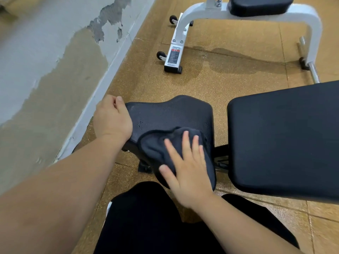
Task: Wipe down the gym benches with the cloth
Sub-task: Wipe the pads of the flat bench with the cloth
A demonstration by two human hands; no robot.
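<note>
A black seat pad (170, 114) of a gym bench fills the middle of the view, its surface speckled with wet droplets. A dark grey cloth (156, 143) lies bunched on the pad's near half. My right hand (185, 169) presses flat on the cloth with fingers spread and straight. My left hand (111, 118) grips the pad's left edge, fingers curled over it. The bench's larger black back pad (286, 140) lies just to the right across a narrow gap.
A second bench with a white metal frame (178, 36), small wheels and a black pad (260, 5) stands farther ahead. A wall with peeling paint (51, 57) runs along the left. The floor is brown rubber tiles (229, 83). My dark trousers (146, 222) fill the bottom.
</note>
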